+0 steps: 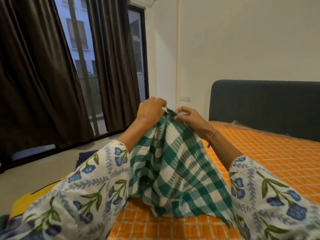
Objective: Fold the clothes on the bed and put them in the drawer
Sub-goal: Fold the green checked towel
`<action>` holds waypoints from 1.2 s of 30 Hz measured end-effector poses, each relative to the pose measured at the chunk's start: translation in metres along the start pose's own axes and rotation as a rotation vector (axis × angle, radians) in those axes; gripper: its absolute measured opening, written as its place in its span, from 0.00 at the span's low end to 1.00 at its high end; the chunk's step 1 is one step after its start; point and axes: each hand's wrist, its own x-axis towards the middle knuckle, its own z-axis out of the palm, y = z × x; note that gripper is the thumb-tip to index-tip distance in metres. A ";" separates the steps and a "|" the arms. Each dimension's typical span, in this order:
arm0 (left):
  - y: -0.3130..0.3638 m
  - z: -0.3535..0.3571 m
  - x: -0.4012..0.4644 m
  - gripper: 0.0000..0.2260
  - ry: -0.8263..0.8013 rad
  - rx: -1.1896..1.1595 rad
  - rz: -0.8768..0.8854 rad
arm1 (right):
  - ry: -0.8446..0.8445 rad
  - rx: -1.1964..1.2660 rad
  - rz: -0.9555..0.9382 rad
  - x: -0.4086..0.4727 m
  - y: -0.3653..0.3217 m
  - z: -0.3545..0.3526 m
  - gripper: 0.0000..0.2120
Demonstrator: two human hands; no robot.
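Left hand (150, 110) and right hand (187, 116) raised close together, each pinching the top edge of a green-and-white checked garment (173, 167) (fingers curled round the cloth), fabric hanging down between floral sleeves (97, 184), lower end resting on the orange quilted bed (270, 160), dark headboard (265, 104) behind, brown curtains (39, 75) at left

The garment (171, 163) hangs from both hands, the left hand (151, 110) just beside the right hand (188, 116). Below them lies the bed (270, 158), its headboard (265, 104) beyond the right hand; curtains (39, 75) hang beyond the left.
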 end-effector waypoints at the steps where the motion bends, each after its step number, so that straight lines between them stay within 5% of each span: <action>1: -0.004 -0.001 0.000 0.12 0.033 -0.036 -0.036 | -0.017 -0.032 0.032 -0.003 0.011 0.000 0.03; 7: -0.041 -0.004 -0.005 0.10 0.266 -0.153 -0.223 | 0.066 -0.156 0.093 -0.042 0.073 -0.012 0.29; 13: -0.079 -0.004 -0.006 0.11 0.425 -0.291 -0.386 | 0.039 -0.340 0.264 -0.062 0.130 -0.040 0.18; 17: -0.097 -0.003 -0.001 0.10 0.416 -0.267 -0.341 | 0.314 -0.356 0.272 -0.062 0.147 -0.042 0.15; 21: -0.086 0.002 0.005 0.06 0.192 -0.414 -0.166 | 0.557 -0.355 0.061 -0.030 0.086 -0.021 0.11; 24: -0.049 0.010 0.003 0.16 -0.118 -0.443 -0.013 | 0.454 -0.544 -0.163 -0.005 0.023 -0.002 0.10; 27: -0.016 0.015 0.004 0.22 -0.254 -0.426 0.103 | 0.258 -0.645 -0.340 0.008 -0.010 0.013 0.07; 30: -0.015 0.012 0.012 0.03 -0.215 -0.325 0.085 | 0.245 -0.551 -0.342 0.006 -0.014 0.007 0.05; 33: -0.022 0.017 0.011 0.06 -0.200 -0.390 0.034 | 0.229 -0.288 -0.246 -0.003 -0.010 -0.003 0.05; 36: -0.014 0.021 0.005 0.12 -0.381 -0.695 0.072 | 0.151 -0.201 -0.250 -0.005 -0.012 -0.005 0.04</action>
